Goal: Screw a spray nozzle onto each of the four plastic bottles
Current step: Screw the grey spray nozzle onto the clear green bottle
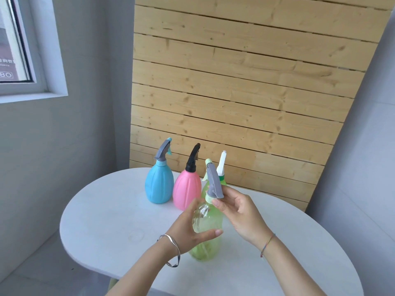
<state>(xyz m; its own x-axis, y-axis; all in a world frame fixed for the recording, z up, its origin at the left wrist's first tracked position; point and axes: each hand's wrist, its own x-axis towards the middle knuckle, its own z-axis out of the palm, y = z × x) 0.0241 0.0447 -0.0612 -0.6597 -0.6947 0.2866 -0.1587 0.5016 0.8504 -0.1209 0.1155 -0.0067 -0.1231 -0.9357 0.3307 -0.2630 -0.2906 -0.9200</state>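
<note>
A translucent green bottle (208, 221) stands upright near the middle of the white table (106, 221). My left hand (190, 229) wraps around its body. My right hand (237, 210) pinches the pale green collar of a grey spray nozzle (213, 182) that sits on the bottle's neck. Behind it stand a blue bottle (159, 184) with a grey nozzle, a pink bottle (186, 191) with a black nozzle, and a second green bottle with a white nozzle (221, 165), mostly hidden behind the one I hold.
A slatted wooden panel (245, 92) leans against the wall right behind the table. A window (15, 43) is at the upper left. Grey walls close in on the left and right.
</note>
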